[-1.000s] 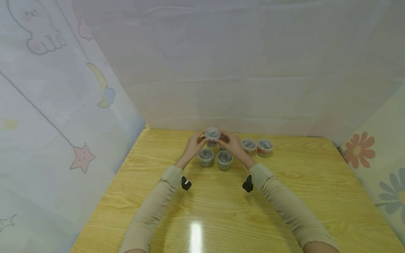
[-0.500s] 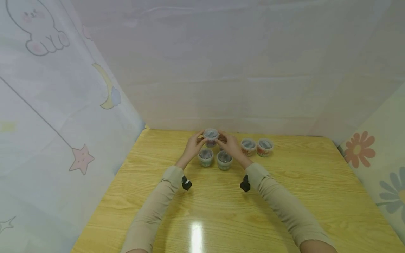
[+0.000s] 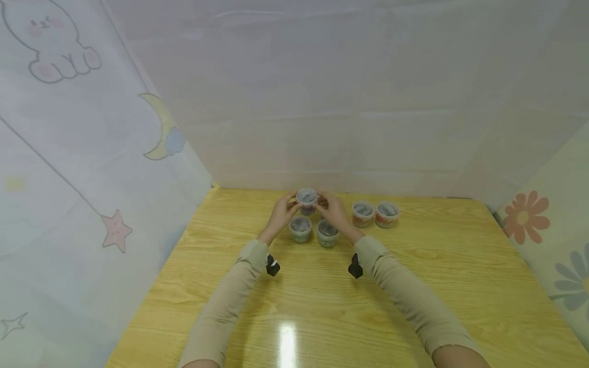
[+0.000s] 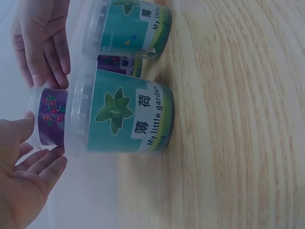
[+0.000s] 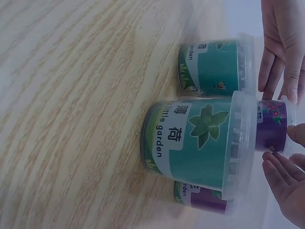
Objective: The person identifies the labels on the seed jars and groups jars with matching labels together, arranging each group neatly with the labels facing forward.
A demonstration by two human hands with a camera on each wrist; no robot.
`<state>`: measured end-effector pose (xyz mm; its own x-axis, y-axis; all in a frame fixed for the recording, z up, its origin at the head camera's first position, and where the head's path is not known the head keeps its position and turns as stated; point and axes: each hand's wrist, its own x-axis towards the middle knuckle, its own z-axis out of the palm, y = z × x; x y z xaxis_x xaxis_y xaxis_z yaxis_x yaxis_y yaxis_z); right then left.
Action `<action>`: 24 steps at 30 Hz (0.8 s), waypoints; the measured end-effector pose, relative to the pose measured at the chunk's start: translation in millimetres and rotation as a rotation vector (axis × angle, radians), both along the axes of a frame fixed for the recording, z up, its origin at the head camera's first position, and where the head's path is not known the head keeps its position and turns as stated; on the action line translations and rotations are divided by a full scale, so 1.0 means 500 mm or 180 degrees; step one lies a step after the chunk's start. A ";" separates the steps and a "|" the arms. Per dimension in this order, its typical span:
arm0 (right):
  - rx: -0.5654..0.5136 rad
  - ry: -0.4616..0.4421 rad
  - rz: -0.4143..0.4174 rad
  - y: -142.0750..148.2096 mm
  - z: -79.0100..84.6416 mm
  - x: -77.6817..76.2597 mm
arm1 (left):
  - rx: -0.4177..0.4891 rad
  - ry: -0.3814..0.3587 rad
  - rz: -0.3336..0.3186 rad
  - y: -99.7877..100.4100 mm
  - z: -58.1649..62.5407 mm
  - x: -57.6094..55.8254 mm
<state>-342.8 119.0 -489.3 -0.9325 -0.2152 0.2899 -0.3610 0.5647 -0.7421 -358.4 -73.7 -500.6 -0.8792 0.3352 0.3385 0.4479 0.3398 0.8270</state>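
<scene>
Both hands hold a purple plastic cup point(image 3: 307, 208) with a clear lid and a printed flower label. My left hand point(image 3: 279, 212) grips its left side with thumb and fingers; my right hand point(image 3: 336, 212) grips the right side. In the left wrist view, this purple cup point(image 4: 52, 114) appears higher than the cups on the table. Two green "My little garden" cups with a mint-leaf picture, the left one point(image 3: 300, 232) and the right one point(image 3: 327, 237), stand nearer to me. Behind the right green cup is a second purple cup point(image 5: 205, 198), mostly hidden by my right hand in the head view.
Two red-labelled cups, one point(image 3: 362, 215) beside the other point(image 3: 386, 216), stand to the right of my right hand. The wooden table point(image 3: 313, 296) meets a pale cloth wall point(image 3: 322, 128) behind the cups. Black wrist cameras, such as the left one point(image 3: 273, 267), hang under the sleeves.
The held purple cup has shifted slightly left and lower, and my right hand and forearm have come left with it. The cups on the table stay where they were.
</scene>
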 end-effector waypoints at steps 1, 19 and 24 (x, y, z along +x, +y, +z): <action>-0.0003 0.0036 0.0002 0.000 -0.003 -0.002 | -0.0001 0.0000 -0.0005 0.000 -0.003 -0.002; 0.0882 0.0090 0.0057 -0.004 -0.025 -0.019 | -0.0256 -0.0161 0.0157 0.003 -0.046 -0.020; 0.1039 0.0233 0.0114 -0.006 -0.033 -0.021 | -0.0342 -0.0194 0.0172 0.004 -0.052 -0.025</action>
<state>-353.5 116.0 -505.7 -0.9019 -0.3401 0.2661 -0.4307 0.7542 -0.4956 -370.8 -71.9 -526.4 -0.9148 0.3182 0.2488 0.3768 0.4501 0.8096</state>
